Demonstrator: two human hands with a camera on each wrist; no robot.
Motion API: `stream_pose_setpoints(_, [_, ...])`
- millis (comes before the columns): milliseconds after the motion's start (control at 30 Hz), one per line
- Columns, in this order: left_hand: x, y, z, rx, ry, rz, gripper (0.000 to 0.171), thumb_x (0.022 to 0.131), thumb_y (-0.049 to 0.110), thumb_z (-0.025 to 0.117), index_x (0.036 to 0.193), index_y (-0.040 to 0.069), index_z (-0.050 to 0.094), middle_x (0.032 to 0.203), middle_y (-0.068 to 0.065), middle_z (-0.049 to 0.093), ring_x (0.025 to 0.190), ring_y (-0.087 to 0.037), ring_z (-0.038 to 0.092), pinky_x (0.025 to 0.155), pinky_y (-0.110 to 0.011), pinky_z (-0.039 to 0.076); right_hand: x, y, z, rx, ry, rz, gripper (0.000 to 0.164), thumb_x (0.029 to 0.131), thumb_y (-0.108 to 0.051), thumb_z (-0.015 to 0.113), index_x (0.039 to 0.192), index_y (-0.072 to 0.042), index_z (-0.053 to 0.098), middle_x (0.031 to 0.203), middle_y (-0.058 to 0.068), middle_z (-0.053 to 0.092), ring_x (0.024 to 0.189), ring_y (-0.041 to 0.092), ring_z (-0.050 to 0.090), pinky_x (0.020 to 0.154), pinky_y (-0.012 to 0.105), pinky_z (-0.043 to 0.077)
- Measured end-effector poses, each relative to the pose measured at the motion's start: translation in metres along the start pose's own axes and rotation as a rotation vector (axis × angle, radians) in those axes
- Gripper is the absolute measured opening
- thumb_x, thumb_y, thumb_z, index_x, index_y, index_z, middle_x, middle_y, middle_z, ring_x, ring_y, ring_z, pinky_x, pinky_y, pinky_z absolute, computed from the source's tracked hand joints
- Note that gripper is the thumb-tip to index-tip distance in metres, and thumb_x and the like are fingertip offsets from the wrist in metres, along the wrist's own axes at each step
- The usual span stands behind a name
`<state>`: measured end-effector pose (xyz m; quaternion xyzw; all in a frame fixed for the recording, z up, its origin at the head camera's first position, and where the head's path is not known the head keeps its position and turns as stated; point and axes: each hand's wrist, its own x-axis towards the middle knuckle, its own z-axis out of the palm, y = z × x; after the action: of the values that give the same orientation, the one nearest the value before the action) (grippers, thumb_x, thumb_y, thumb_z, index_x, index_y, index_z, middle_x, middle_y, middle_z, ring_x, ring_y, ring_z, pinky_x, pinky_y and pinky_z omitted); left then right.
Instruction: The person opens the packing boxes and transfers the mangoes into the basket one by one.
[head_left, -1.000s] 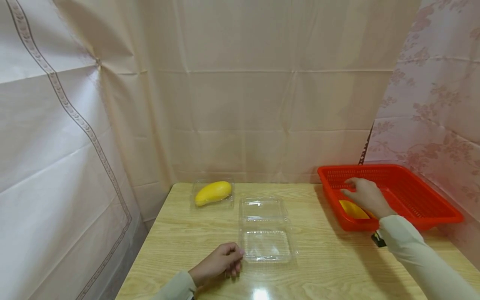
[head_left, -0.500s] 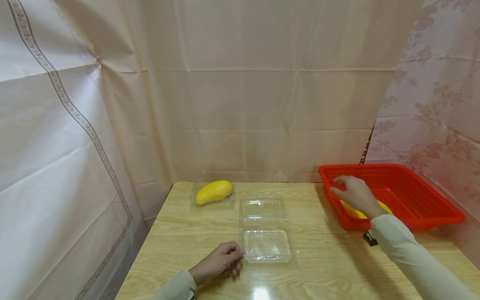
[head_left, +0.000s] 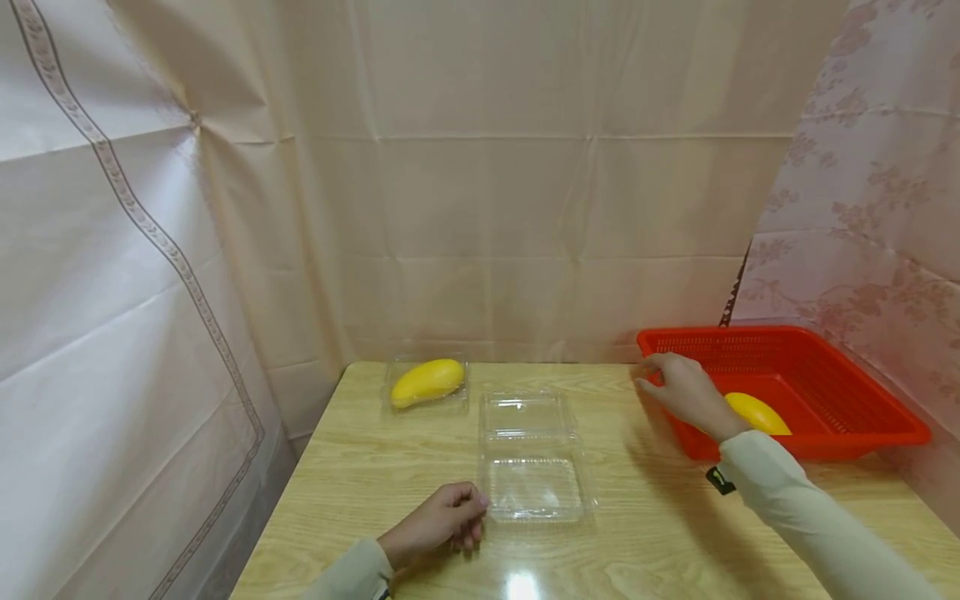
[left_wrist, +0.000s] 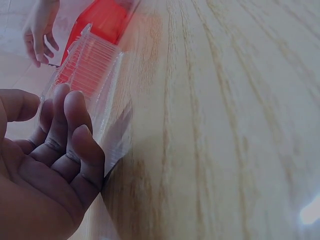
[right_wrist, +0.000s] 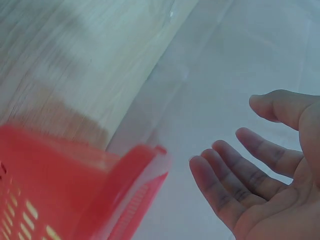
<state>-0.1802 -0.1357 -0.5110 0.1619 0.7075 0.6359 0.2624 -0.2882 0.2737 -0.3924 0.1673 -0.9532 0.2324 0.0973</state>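
My left hand (head_left: 438,523) is at the near left edge of a clear plastic clamshell box (head_left: 534,492), which lies unfolded on the table. In the left wrist view, the thumb and index fingertips pinch the box's edge (left_wrist: 42,102), and the other fingers are loosely curled. My right hand (head_left: 686,396) hovers over the left rim of a red plastic basket (head_left: 847,448). Its fingers (right_wrist: 232,172) are relaxed and spread with nothing between them. A yellow mango (head_left: 756,413) lies inside the basket, just right of the right wrist.
A second clear box (head_left: 395,400) at the table's back left holds another yellow mango (head_left: 427,383). The wood-grain table (head_left: 360,467) ends at a hanging beige cloth (head_left: 480,208). More cloth closes off the left and right sides.
My right hand has moved left from inside the basket to its left rim, holding nothing, and uncovers the mango there. My left hand and the boxes have stayed put.
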Motion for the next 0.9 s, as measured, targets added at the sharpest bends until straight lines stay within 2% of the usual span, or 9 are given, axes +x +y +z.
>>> stream_pose_setpoints(133, [0.0,-0.001,0.0,-0.003,0.0,-0.004,0.039,0.11,0.024,0.052,0.107,-0.015,0.056,0.08,-0.005,0.065,0.064,-0.012,0.06,0.055,-0.023,0.044,0.001,-0.009,0.006,0.012,0.006,-0.02,0.032,0.095,-0.017,0.075,0.115,0.007,0.069,0.106,0.021,0.071,0.09,0.034,0.066,0.082,0.052,0.056])
stream_pose_setpoints(333, [0.0,-0.002,0.0,0.004,-0.002,0.006,0.04,0.11,0.023,0.051,0.108,-0.016,0.055,0.08,-0.005,0.065,0.063,-0.012,0.059,0.054,-0.023,0.044,0.002,-0.016,0.02,0.007,0.001,-0.047,0.033,0.092,-0.018,0.076,0.114,0.006,0.07,0.101,0.02,0.071,0.088,0.035,0.066,0.08,0.052,0.057])
stream_pose_setpoints(700, [0.001,-0.002,0.0,0.006,-0.005,0.002,0.04,0.11,0.026,0.052,0.108,-0.014,0.056,0.08,-0.004,0.066,0.064,-0.012,0.059,0.055,-0.023,0.044,-0.001,-0.033,0.039,0.016,-0.085,-0.037,0.033,0.094,-0.02,0.076,0.118,0.002,0.07,0.112,0.017,0.071,0.096,0.033,0.067,0.082,0.049,0.059])
stream_pose_setpoints(900, [0.001,-0.002,-0.001,0.005,-0.006,0.004,0.041,0.109,0.026,0.052,0.109,-0.014,0.056,0.08,-0.005,0.066,0.064,-0.012,0.06,0.055,-0.023,0.044,-0.002,-0.037,0.052,0.016,-0.074,-0.074,0.029,0.092,-0.017,0.078,0.114,0.001,0.071,0.11,0.018,0.071,0.095,0.034,0.068,0.081,0.047,0.059])
